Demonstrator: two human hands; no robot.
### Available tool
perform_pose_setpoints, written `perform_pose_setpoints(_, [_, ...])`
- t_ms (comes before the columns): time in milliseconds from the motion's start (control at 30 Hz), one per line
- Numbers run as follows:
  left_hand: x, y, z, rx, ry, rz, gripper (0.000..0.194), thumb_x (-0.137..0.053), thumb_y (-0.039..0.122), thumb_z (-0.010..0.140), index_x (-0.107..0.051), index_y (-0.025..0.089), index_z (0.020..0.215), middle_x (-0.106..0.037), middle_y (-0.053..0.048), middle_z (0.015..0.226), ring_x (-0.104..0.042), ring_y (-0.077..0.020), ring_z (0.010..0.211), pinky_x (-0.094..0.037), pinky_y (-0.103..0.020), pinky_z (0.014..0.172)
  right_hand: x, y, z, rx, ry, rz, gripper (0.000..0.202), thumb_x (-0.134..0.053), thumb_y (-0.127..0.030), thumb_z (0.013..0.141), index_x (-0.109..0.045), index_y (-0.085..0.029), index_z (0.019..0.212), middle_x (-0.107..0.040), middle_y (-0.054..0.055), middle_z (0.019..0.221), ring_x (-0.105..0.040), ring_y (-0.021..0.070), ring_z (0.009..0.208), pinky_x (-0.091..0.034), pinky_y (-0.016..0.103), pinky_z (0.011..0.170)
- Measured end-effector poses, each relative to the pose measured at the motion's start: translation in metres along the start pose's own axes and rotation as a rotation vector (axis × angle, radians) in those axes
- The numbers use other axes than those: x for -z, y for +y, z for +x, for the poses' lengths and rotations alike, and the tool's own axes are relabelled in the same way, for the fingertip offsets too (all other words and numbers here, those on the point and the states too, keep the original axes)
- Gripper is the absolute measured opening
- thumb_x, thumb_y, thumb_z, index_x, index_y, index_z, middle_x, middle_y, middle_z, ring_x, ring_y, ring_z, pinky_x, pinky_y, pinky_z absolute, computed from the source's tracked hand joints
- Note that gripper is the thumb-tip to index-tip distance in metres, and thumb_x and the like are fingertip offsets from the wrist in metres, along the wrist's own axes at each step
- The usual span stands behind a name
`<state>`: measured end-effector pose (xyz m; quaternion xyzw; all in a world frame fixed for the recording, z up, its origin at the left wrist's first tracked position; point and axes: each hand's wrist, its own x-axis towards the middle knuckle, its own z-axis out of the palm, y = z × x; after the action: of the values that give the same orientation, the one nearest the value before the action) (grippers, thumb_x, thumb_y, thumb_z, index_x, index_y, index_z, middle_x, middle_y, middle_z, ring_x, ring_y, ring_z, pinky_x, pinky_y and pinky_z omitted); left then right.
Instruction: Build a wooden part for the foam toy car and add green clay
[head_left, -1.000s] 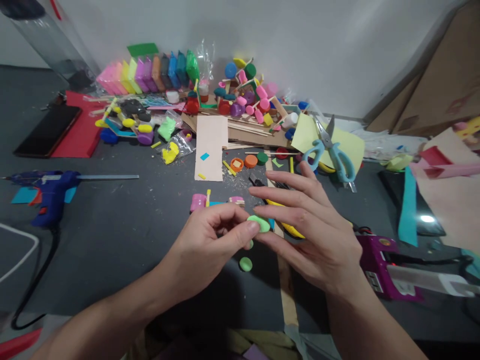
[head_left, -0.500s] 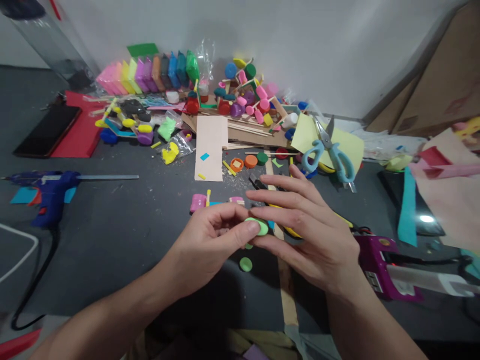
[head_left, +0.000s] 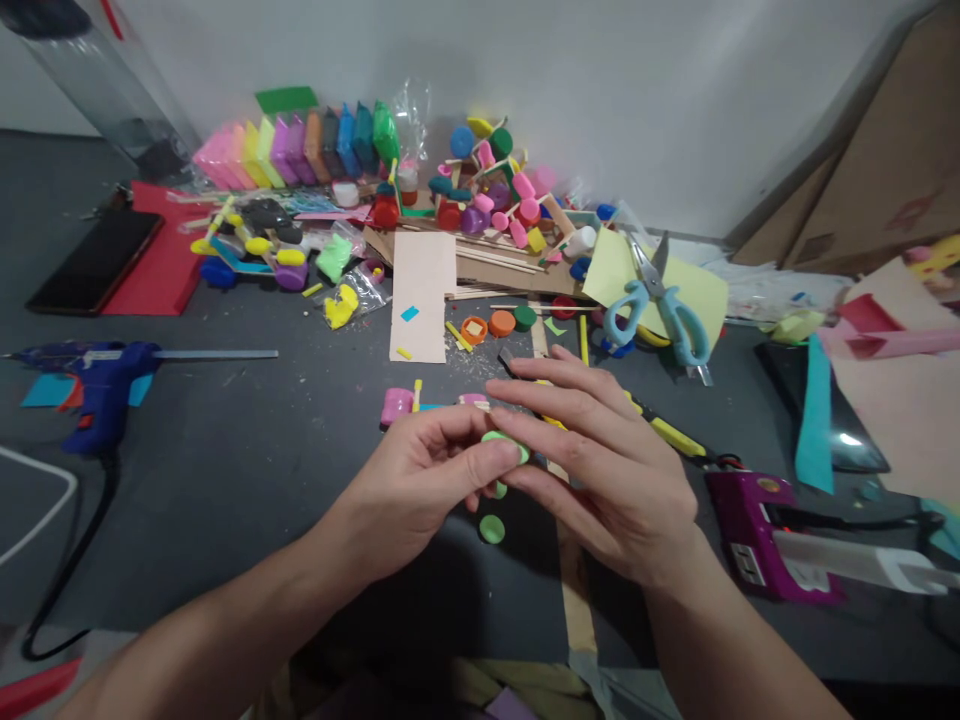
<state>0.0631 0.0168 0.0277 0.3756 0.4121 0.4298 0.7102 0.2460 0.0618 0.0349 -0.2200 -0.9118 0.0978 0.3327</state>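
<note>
Light green modelling clay point(head_left: 504, 442), a small rounded lump, is pinched between the thumb and bent forefinger of my left hand point(head_left: 431, 475). From the other side, the thumb and forefinger of my right hand point(head_left: 600, 455) close on the same clay, while its other fingers stretch out. Part of the lump is hidden by the fingers. Just below, a flat light green disc point(head_left: 492, 529) lies on the dark table. A second green piece point(head_left: 500, 490) shows partly under my left fingers. Beyond my hands are a pink wheel-like piece point(head_left: 397, 407) and a partly hidden utility knife point(head_left: 507, 362).
A blue glue gun point(head_left: 112, 375) lies left. Wrapped clay blocks point(head_left: 300, 150) and colourful small models point(head_left: 502, 190) line the back. Scissors point(head_left: 656, 295) rest on yellow paper to the right, beyond a purple power strip point(head_left: 765, 545). Orange caps point(head_left: 501, 323) sit mid-table.
My right hand has shifted slightly left and downward, its fingers closer over the clay. The lump has tilted and shows less. My left hand stays nearly in place.
</note>
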Motion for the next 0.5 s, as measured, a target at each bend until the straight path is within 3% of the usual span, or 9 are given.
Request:
perform_pose_setpoints(333, [0.001, -0.0005, 0.0018, -0.012, -0.018, -0.036, 0.016, -0.071, 0.031, 0.085, -0.068, 0.016, 0.079, -0.057, 0.003, 0.068, -0.05, -0.0077, 0.059, -0.043, -0.019, 0.056, 0.0006, -0.0015, -0.0006, -0.01, 0.045, 0.026, 0.026, -0.065, -0.025, 0.094, -0.069, -0.015, 0.118, -0.075, 0.015, 0.117, -0.063, 0.0278, 0.123, -0.051, 0.052, 0.105])
perform_pose_setpoints(500, [-0.0006, 0.0032, -0.0004, -0.022, 0.04, -0.011, 0.023, -0.069, 0.027, 0.085, -0.061, 0.017, 0.066, -0.054, 0.004, 0.061, -0.049, -0.008, 0.058, -0.042, -0.019, 0.057, -0.0001, -0.0013, -0.0002, -0.016, 0.035, 0.032, 0.028, -0.066, -0.025, 0.094, -0.069, -0.018, 0.121, -0.075, 0.014, 0.119, -0.065, 0.0284, 0.121, -0.053, 0.052, 0.103])
